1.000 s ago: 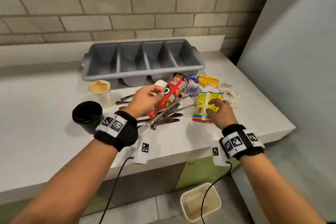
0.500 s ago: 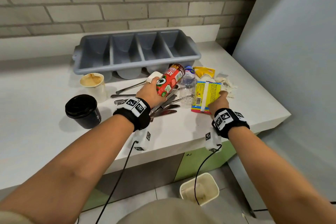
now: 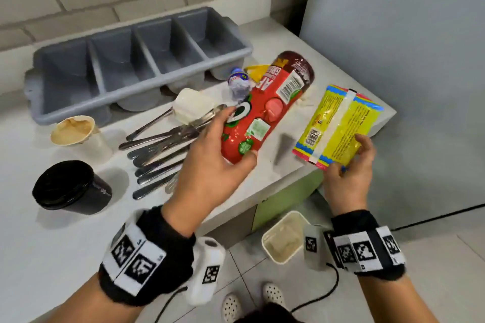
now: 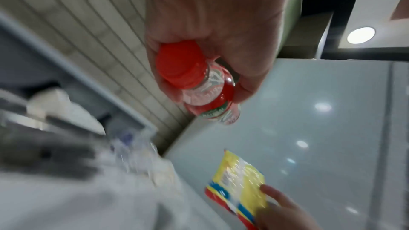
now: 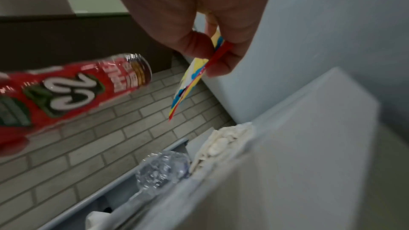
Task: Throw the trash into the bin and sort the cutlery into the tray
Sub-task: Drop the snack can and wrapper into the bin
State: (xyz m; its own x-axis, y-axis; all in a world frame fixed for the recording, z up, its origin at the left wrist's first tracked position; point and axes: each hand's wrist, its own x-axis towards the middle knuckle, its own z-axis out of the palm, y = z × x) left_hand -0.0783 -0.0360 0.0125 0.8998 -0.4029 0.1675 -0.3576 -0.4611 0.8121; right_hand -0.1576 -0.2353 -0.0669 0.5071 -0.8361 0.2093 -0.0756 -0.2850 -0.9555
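Observation:
My left hand (image 3: 223,155) grips a red-labelled bottle (image 3: 265,110) near its cap end and holds it above the counter; its red cap (image 4: 179,66) shows in the left wrist view. My right hand (image 3: 349,168) pinches the near edge of a yellow snack packet (image 3: 336,126), lifted off the counter's right end. Several pieces of cutlery (image 3: 160,149) lie in a heap on the white counter (image 3: 65,231). The grey four-compartment tray (image 3: 126,65) stands behind them with nothing in it. A cream bin (image 3: 284,237) sits on the floor below.
A black lidded cup (image 3: 70,186) and a paper cup (image 3: 78,134) stand at the left. A small clear bottle (image 3: 238,84), a white tub (image 3: 191,105), a yellow wrapper (image 3: 256,69) and crumpled paper (image 5: 223,137) lie near the tray. A grey wall (image 3: 406,60) closes the right side.
Both hands have lifted their items off the counter and drawn them toward me. The bottle now hangs in the air over the cutlery, the packet over the counter's right edge.

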